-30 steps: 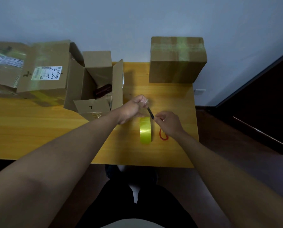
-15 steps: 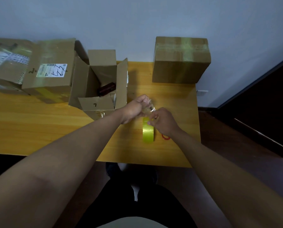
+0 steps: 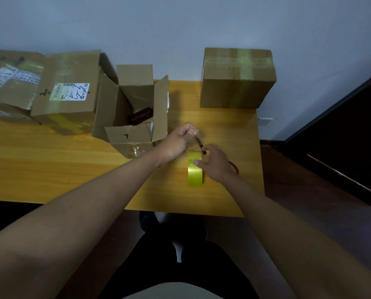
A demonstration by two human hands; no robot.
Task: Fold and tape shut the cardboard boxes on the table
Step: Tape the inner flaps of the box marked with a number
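My left hand (image 3: pixel 178 141) is curled, pinching the loose end of tape up near the middle of the table (image 3: pixel 50 160). My right hand (image 3: pixel 214 164) is just beside it, fingers curled around a thin dark tool (image 3: pixel 200 145) that slants between the two hands. The tape roll (image 3: pixel 195 169) stands on edge under my right hand, toward the near right part of the table, with something red (image 3: pixel 235 167) partly hidden behind my wrist, close to the right edge.

The open box (image 3: pixel 135 113), flaps up and a dark object (image 3: pixel 140 115) inside, sits just left of my left hand. A taped box (image 3: pixel 237 78) stands at the far right corner, well apart from my hands. Two more boxes crowd the far left edge: a labelled box (image 3: pixel 68 93) touching the open one, and another box (image 3: pixel 9 80) beyond it. Bare wood runs along the near edge on the left.
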